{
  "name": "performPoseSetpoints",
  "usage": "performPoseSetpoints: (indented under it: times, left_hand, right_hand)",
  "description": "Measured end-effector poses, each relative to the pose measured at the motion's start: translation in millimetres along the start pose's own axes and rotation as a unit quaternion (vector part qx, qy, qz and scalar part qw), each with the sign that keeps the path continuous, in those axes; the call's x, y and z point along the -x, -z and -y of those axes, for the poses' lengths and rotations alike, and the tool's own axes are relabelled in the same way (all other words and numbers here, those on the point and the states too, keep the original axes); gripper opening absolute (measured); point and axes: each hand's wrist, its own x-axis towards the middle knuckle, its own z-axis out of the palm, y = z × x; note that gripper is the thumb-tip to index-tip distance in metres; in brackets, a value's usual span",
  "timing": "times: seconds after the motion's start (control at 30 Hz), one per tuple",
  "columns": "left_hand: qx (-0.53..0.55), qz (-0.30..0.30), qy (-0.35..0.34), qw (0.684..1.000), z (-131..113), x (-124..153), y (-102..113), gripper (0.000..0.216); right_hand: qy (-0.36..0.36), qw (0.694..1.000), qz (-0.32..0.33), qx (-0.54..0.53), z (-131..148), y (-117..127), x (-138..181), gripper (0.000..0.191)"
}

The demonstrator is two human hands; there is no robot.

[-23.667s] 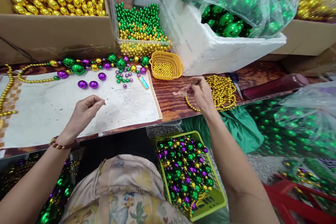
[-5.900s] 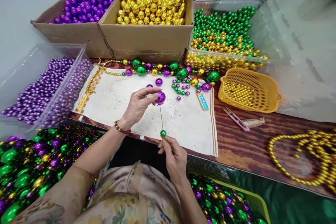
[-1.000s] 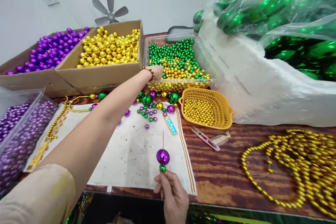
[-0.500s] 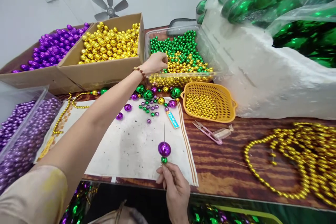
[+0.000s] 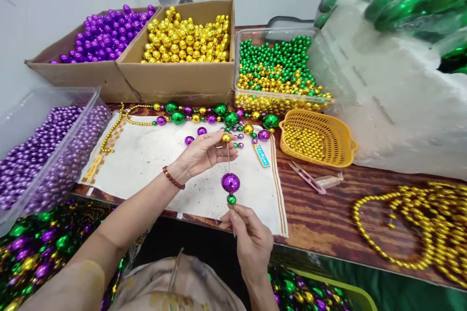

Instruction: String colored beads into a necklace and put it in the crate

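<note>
Between thumb and fingers, my left hand [image 5: 204, 155] pinches a small gold bead [image 5: 226, 138] at the tip of a thin upright needle [image 5: 229, 158]. Lower on that needle sit a large purple bead [image 5: 230, 183] and a small green bead [image 5: 231, 199]. My right hand [image 5: 251, 233] is closed just below the green bead, gripping the needle's lower end, which its fingers hide. Loose purple beads [image 5: 189, 140] lie on the white cloth [image 5: 153, 155] past my left hand, beside a blue label [image 5: 261, 155].
Behind the cloth stand cardboard boxes of purple beads [image 5: 109, 34] and gold beads [image 5: 186, 39], and a clear tub [image 5: 280, 97] of green and gold ones. To the right are a yellow basket [image 5: 335, 141], pink snips [image 5: 308, 178] and gold bead strands [image 5: 412, 223]. A lilac-bead tub [image 5: 87, 107] stands left.
My left hand has come back from the clear tub with a gold bead, now at the needle's tip. My right hand still holds the needle low. The view has shifted left.
</note>
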Motion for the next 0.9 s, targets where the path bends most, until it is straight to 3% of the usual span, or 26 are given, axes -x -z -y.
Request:
performPoseSetpoints:
  times: [0.23,0.53,0.67,0.77,0.83,0.9]
  left_hand:
    - [0.074,-0.018,0.005,0.997,0,11,7,0.021]
    - [0.049,0.009,-0.029,0.998,6,17,17,0.024]
    - [0.058,0.013,-0.022,0.998,32,27,9,0.027]
    - [0.085,-0.016,-0.008,0.996,47,33,-2,0.032]
    - [0.044,-0.046,-0.024,0.998,49,36,-6,0.032]
    - [-0.055,-0.03,-0.029,0.998,47,36,-7,0.027]
  right_hand:
    - [-0.008,1.0,0.004,0.016,5,-7,3,0.018]
    - [-0.059,0.998,-0.028,-0.014,2,-16,2,0.024]
    - [-0.049,0.997,-0.064,-0.015,0,-31,-7,0.049]
    - [-0.036,0.998,-0.042,0.028,-1,-34,-10,0.065]
    - [-0.018,0.997,-0.051,0.059,1,-26,-12,0.068]
    - [0.009,0.992,-0.093,0.086,5,-12,-18,0.056]
